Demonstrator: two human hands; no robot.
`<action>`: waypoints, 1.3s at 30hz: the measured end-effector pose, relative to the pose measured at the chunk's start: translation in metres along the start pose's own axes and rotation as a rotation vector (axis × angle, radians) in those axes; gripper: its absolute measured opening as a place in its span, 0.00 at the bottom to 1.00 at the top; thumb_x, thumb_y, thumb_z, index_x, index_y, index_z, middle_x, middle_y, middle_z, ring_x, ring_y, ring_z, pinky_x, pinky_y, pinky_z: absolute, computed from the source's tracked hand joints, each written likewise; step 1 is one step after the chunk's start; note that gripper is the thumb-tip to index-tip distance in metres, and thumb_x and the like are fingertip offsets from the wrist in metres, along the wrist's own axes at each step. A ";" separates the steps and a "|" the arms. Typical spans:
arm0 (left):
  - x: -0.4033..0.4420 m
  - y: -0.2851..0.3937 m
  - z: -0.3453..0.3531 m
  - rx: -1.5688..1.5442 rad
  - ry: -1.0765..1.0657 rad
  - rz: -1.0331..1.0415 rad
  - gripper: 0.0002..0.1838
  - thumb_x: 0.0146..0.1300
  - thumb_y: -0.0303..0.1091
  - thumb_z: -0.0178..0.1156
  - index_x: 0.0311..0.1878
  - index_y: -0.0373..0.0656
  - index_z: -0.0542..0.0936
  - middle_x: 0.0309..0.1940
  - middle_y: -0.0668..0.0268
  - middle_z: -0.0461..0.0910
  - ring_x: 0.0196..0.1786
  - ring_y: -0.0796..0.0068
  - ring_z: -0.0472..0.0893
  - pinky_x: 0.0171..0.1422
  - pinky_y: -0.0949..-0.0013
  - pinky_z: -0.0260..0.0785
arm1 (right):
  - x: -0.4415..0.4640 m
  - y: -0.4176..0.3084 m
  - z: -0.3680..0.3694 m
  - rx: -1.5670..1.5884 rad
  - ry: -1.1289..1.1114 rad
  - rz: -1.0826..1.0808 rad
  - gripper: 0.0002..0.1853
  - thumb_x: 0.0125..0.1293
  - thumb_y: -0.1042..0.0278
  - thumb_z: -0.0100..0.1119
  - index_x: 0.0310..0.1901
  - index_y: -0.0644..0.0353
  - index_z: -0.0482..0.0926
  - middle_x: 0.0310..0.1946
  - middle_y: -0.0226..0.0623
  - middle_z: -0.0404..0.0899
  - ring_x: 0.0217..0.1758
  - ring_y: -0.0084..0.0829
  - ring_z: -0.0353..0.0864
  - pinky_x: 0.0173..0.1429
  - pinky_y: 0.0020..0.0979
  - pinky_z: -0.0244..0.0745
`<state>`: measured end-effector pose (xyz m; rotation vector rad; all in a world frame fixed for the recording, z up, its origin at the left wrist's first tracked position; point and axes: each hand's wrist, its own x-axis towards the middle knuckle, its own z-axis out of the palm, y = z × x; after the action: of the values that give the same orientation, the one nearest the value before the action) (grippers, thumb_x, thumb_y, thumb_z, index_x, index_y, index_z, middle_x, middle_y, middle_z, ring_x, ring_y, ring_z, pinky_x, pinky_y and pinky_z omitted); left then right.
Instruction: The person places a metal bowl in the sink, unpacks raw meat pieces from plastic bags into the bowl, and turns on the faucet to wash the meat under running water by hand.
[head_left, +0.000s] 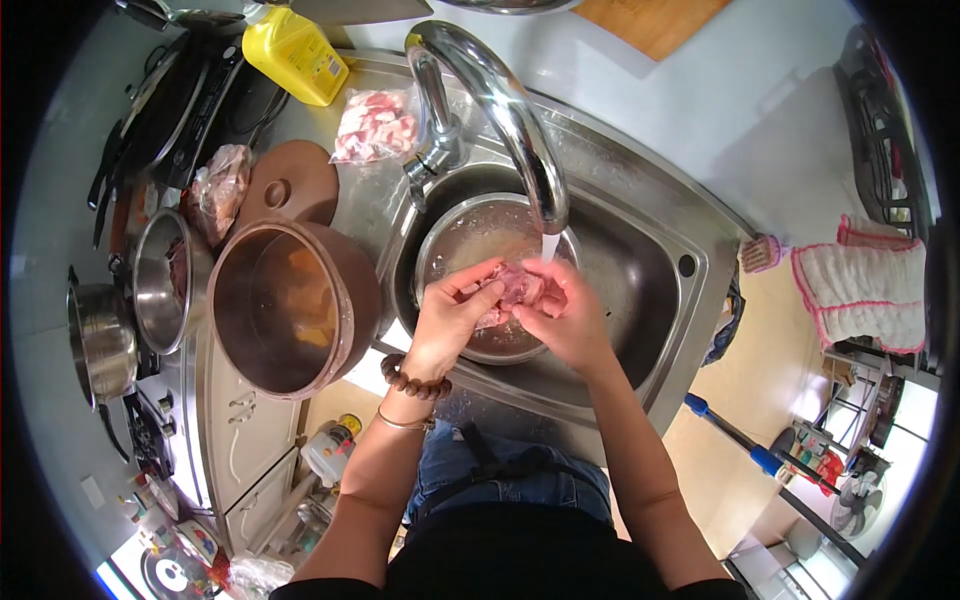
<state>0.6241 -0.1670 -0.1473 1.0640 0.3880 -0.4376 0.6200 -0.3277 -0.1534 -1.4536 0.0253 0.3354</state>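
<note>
My left hand (pixel 458 308) and my right hand (pixel 566 312) hold a piece of raw pinkish meat (pixel 520 286) between them, fingers curled round it. Water runs from the curved chrome faucet (pixel 520 120) just behind the meat. Below both hands a round metal bowl (pixel 440 235) with water in it sits in the steel sink (pixel 640 270). A beaded bracelet (pixel 415 383) is on my left wrist.
Left of the sink stand a brown clay pot (pixel 355 290), its lid (pixel 305 185), a steel bowl (pixel 150 290) and a saucepan (pixel 105 345). Bagged meat (pixel 375 127) and a yellow bottle (pixel 295 55) lie behind. Cloths (pixel 865 290) hang at the right.
</note>
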 end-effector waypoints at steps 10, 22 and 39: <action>-0.004 0.001 0.012 0.209 -0.007 0.198 0.18 0.57 0.21 0.56 0.52 0.39 0.73 0.34 0.67 0.79 0.32 0.85 0.77 0.34 0.82 0.71 | 0.003 -0.013 0.019 0.342 0.279 0.032 0.14 0.57 0.78 0.56 0.45 0.69 0.70 0.40 0.40 0.75 0.42 0.25 0.76 0.47 0.26 0.72; -0.008 -0.008 0.033 0.872 0.102 0.570 0.20 0.44 0.19 0.63 0.45 0.43 0.79 0.28 0.64 0.75 0.30 0.75 0.75 0.34 0.76 0.68 | 0.017 0.009 0.019 0.402 0.404 0.134 0.12 0.54 0.85 0.47 0.41 0.68 0.72 0.33 0.35 0.75 0.33 0.21 0.75 0.38 0.21 0.71; 0.003 -0.019 0.017 0.408 0.099 0.402 0.21 0.48 0.16 0.61 0.48 0.38 0.77 0.33 0.71 0.69 0.31 0.84 0.73 0.34 0.82 0.68 | 0.017 0.005 0.017 0.575 0.235 0.077 0.14 0.55 0.83 0.47 0.44 0.68 0.75 0.38 0.34 0.76 0.41 0.22 0.75 0.47 0.22 0.69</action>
<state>0.6181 -0.1905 -0.1552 1.5265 0.1643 -0.1034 0.6318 -0.3073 -0.1599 -0.9141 0.3420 0.1950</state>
